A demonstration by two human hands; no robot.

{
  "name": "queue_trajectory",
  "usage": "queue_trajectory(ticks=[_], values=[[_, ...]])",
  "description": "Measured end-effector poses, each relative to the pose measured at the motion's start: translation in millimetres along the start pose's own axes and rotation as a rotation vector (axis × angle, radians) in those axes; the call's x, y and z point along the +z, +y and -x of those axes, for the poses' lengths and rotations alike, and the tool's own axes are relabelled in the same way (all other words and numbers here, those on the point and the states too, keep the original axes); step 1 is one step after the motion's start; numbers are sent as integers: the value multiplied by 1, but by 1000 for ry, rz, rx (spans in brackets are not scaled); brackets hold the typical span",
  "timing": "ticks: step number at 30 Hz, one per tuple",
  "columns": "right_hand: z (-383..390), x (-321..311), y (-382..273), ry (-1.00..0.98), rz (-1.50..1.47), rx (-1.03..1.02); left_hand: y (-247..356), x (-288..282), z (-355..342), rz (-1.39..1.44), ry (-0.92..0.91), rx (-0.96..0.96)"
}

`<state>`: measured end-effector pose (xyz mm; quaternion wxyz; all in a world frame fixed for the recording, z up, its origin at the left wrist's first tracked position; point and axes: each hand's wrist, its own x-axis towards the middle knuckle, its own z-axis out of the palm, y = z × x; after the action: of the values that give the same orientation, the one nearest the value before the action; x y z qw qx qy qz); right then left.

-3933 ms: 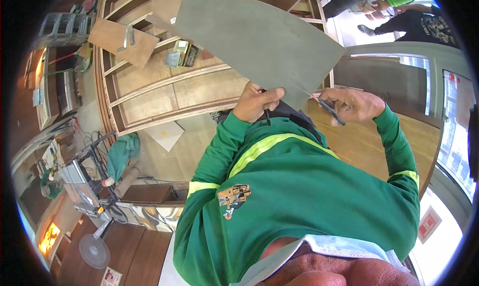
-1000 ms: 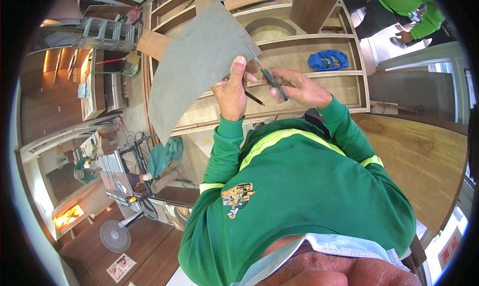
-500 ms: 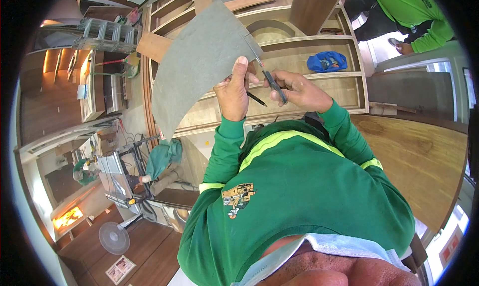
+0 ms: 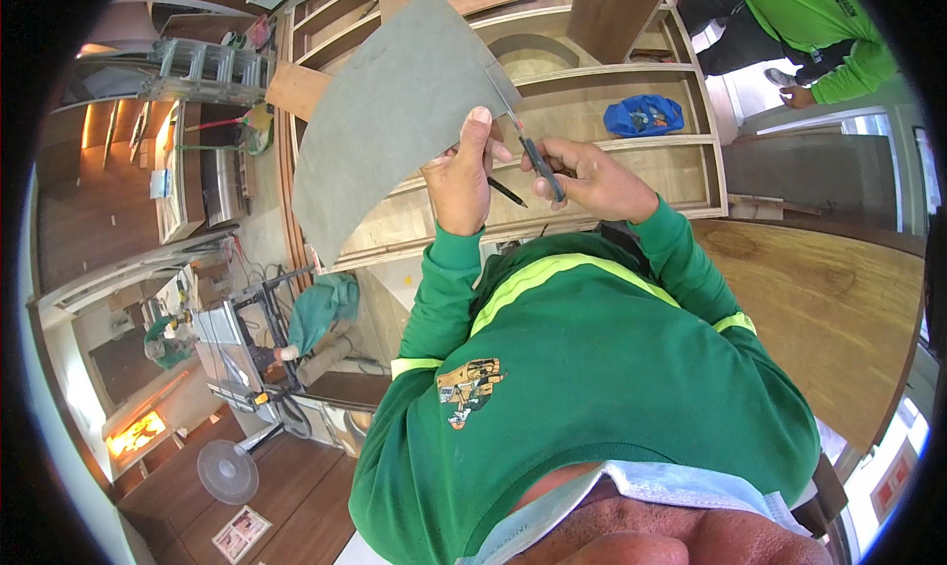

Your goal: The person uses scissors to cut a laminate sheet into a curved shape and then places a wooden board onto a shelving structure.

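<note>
Head view: a compartmented wooden frame [image 4: 651, 182] lies beyond and below a grey sheet [image 4: 395, 111], which is held up, seemingly to give the blades room. The left hand [image 4: 461, 185] is closed on the sheet near its edge, thumb on top, probably steadying it. The right hand [image 4: 597, 178] curls round the handles of scissors [image 4: 540, 166] that meet the sheet's right edge. A dark pencil-like stick [image 4: 507, 192] juts from the left hand, apparently tucked away there.

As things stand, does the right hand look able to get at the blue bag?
Probably yes, but not free-handed: the right hand is holding scissors at the grey sheet. The bag lies open beyond it, with seemingly only a wooden divider between.
</note>
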<state>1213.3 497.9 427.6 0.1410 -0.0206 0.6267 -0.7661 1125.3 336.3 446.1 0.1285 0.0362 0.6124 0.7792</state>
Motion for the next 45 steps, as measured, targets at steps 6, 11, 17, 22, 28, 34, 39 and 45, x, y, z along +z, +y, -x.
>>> queue_trajectory(ticks=[6, 11, 17, 22, 28, 34, 39, 45], values=[[0, 2, -1, 24, -54, -24, 0, 0, 4, -25, -11, -23], [-2, 3, -4, 76, -50, -51, 4, 7, 8, 4, -20, -35], [2, 7, -4, 121, -46, -92, 4, 4, 8, -17, -61, -68], [4, 8, 2, 151, -63, -80, -1, 5, 5, 41, -70, -40], [7, 9, -1, 170, -50, -36, -5, 1, 4, 62, -70, -85], [10, 9, -4, 165, -51, -12, -2, 0, 7, 31, -85, -132], [10, 10, 1, 182, -53, -15, -4, 5, 6, 34, -61, -110], [12, 7, 2, 140, -63, -39, 2, 3, 11, -56, -85, -155]])
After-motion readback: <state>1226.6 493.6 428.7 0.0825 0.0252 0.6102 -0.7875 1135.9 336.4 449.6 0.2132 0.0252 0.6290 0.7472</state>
